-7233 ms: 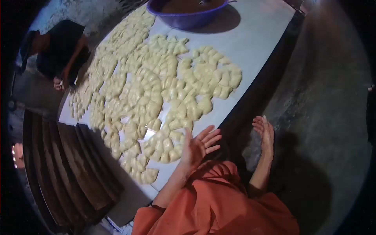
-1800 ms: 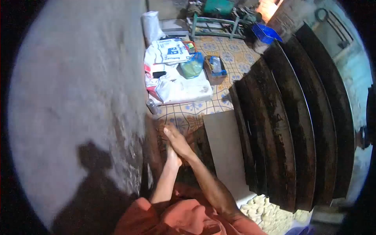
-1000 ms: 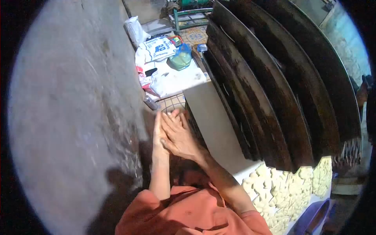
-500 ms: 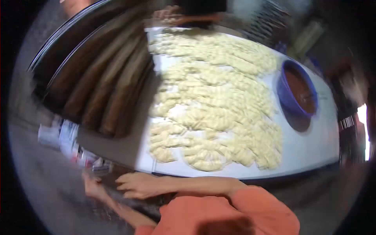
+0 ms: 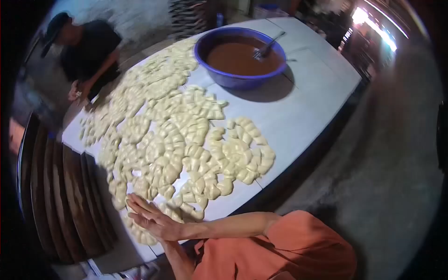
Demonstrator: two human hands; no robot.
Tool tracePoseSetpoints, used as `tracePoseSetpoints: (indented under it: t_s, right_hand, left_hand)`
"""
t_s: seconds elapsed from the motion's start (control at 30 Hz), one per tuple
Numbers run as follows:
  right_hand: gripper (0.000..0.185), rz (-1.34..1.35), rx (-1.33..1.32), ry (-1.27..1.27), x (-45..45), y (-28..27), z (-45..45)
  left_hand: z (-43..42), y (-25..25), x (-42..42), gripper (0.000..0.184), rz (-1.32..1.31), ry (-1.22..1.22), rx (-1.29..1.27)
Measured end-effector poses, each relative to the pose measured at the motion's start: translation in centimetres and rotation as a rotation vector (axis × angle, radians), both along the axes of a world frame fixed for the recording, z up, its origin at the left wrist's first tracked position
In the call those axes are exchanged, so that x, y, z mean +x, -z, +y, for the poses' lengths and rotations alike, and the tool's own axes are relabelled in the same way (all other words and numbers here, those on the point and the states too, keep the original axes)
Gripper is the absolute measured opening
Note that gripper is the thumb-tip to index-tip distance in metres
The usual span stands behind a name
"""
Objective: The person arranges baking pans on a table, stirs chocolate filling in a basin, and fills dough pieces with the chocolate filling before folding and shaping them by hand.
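Over the near edge of the table, my right hand lies flat against my left hand, palm to palm. The fingers of both hands are stretched out, and nothing shows between them. Most of my left hand is hidden beneath the right. Under and around them, many pale, shiny dough pieces lie in clusters across the white table. A purple basin of brown liquid stands at the far side, with a dark-handled utensil leaning in it.
At the near left stands a row of dark curved trays or sheets. A co-worker in dark clothes and a cap is at the table's left side, hands held low. A stack of dark slats rises behind the table. Grey floor lies right.
The view has swung from the wall and floor items back to the table. My hands, apart half a second ago, are pressed together over the near dough. The co-worker and whole basin show again.
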State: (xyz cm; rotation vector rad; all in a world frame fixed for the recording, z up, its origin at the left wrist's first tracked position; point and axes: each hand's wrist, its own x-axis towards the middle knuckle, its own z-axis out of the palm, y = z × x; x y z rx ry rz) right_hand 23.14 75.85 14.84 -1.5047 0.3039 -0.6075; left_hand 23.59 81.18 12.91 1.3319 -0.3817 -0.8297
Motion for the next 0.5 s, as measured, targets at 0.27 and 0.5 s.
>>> tracePoseSetpoints:
  t_s: [0.27, 0.5]
  right_hand:
    - [0.064, 0.076, -0.051, 0.707, -10.4, 2.8, -15.0]
    - [0.042, -0.039, 0.087, 1.075, -31.7, 4.8, -31.2]
  left_hand:
    - [-6.1, -0.9, -2.5, 0.060, 0.140, 0.620, -0.132]
    - [-17.9, -1.7, -6.6, 0.022, -0.007, 0.587, -0.010]
